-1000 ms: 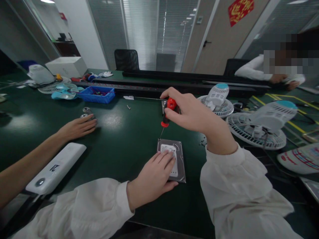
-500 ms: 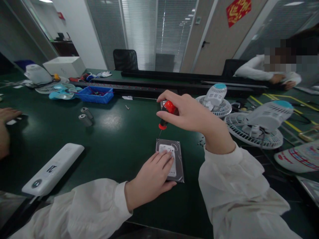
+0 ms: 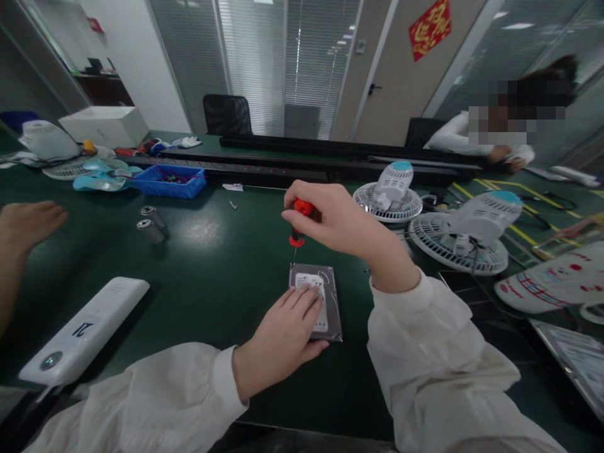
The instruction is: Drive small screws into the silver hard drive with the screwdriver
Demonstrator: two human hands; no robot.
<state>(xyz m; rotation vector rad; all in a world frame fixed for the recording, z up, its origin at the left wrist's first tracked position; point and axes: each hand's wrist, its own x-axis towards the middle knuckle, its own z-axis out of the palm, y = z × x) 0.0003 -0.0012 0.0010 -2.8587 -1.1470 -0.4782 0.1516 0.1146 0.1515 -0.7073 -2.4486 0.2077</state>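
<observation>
Remaining flat on drive [image 3: 333, 294], left hand [image 3: 283, 336]; right hand's [image 3: 340, 220] grip still closed round screwdriver [image 3: 297, 237].

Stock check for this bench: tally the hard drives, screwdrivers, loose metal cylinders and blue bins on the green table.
hard drive, under the left hand: 1
screwdriver, gripped by the right hand: 1
metal cylinders: 2
blue bin: 1
Total: 5
</observation>
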